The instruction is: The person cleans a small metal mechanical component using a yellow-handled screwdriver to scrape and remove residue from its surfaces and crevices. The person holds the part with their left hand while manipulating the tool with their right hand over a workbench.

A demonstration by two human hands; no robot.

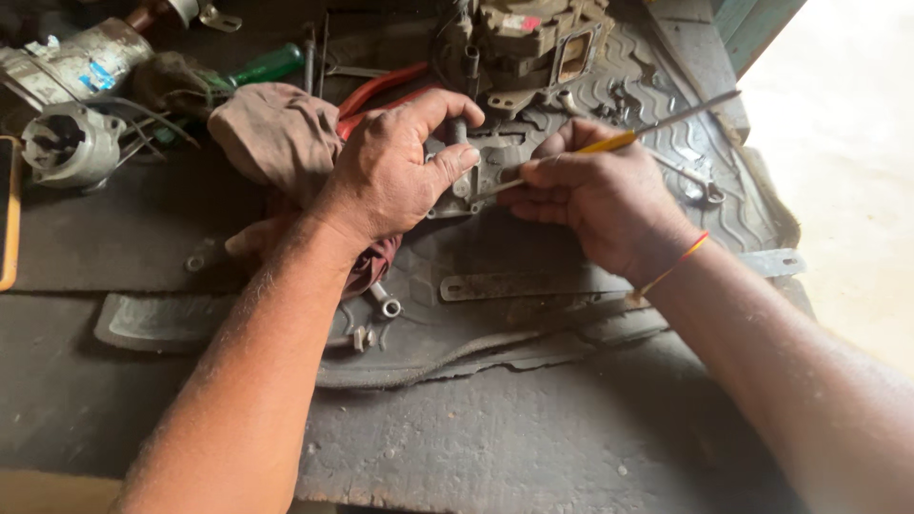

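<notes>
My left hand (395,171) grips a grimy grey metal engine part (490,162) that rests on a black ribbed rubber mat (533,257); thumb and fingers wrap its left edge. My right hand (595,195) holds a thin tool with a yellow handle (609,143) and a long dark metal shaft running up to the right. The tool's other end touches the part near my left thumb. A red and orange thread circles my right wrist.
A brown rag (276,133) lies left of my left hand, with red-handled pliers (381,88) and a green-handled screwdriver (267,65) behind. A grey motor housing (69,143) sits far left. A carburettor-like block (533,38) stands behind. A flat metal bar (533,284) and spanners lie on the mat.
</notes>
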